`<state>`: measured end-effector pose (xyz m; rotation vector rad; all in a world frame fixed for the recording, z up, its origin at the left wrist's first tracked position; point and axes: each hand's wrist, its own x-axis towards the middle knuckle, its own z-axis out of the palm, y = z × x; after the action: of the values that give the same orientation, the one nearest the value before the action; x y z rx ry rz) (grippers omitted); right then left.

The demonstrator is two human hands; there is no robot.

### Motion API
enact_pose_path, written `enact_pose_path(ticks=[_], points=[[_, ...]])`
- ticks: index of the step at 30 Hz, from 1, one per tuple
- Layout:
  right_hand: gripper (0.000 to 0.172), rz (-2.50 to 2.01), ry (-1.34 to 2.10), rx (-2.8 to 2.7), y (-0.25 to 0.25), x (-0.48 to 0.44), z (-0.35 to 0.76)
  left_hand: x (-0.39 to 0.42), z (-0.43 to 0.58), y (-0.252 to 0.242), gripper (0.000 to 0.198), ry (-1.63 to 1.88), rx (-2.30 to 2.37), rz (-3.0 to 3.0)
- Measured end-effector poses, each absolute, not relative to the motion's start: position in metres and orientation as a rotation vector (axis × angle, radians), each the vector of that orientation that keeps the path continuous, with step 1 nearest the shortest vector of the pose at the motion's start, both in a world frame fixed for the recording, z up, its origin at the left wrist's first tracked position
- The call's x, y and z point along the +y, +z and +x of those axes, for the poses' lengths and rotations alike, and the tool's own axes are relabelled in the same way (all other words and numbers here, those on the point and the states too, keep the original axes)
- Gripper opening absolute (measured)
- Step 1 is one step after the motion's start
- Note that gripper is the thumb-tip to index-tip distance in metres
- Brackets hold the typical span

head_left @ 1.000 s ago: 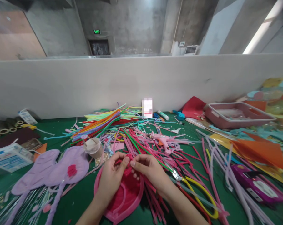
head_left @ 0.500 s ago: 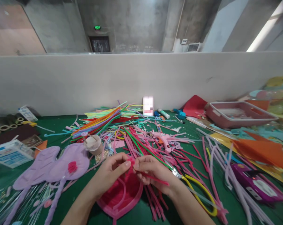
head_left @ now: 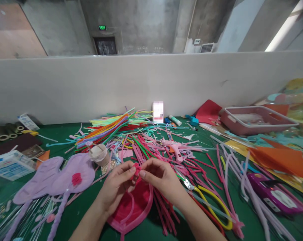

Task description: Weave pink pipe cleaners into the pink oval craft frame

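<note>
Between my two hands, above the table, is a small curled piece of red-pink pipe cleaner (head_left: 137, 169). My left hand (head_left: 118, 182) pinches it from the left with thumb and fingers. My right hand (head_left: 162, 177) closes on its right side, thumb against fingertips. Below them lies a red petal-shaped piece (head_left: 142, 201) with a pink pipe-cleaner rim and a stem toward me; my left hand covers part of it. To the left lies a lilac butterfly-like shape (head_left: 52, 179) bearing a coiled pink disc (head_left: 76, 179). Yellow-handled scissors (head_left: 214, 201) lie beside my right forearm.
Heaped pipe cleaners (head_left: 108, 129) spread across the green table. A pink glue gun (head_left: 175, 149) lies among them. A paper cup (head_left: 99, 154) stands left of my hands. Right are a purple device (head_left: 277, 194) and a pink bin (head_left: 256, 129). A white partition (head_left: 151, 80) rises behind.
The pipe cleaner's free end, which stuck out right below my right hand, no longer shows there. My right hand has turned and its fingertips have risen closer to the curl.
</note>
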<state>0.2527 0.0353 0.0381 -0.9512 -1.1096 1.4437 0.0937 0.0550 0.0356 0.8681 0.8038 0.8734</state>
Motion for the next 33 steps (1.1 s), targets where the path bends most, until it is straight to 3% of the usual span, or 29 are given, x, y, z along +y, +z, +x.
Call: enact_pose_path(ticks=[9, 16, 23, 28, 33], points=[[0.035, -1.009, 1.511, -1.168, 0.037, 0.034, 0.256, 0.059, 0.085, 0.049, 0.024, 0.886, 0.942, 1.532], [0.015, -1.042, 1.249, -1.337, 0.035, 0.032, 0.249, 0.057, 0.087, 0.038, 0.03, 0.847, 0.841, 1.014], [0.007, -0.991, 1.15, -1.338, 0.04, 0.029, 0.247, 0.056, 0.092, 0.038, 0.033, 0.869, 0.75, 0.807], [0.015, -0.896, 1.36, -1.193, 0.042, 0.029, 0.252, 0.057, 0.093, 0.039, 0.026, 0.966, 0.793, 1.024], [0.026, -0.752, 1.566, -1.147, 0.042, 0.029, 0.256, 0.059, 0.088, 0.038, 0.027, 0.834, 0.713, 0.918]])
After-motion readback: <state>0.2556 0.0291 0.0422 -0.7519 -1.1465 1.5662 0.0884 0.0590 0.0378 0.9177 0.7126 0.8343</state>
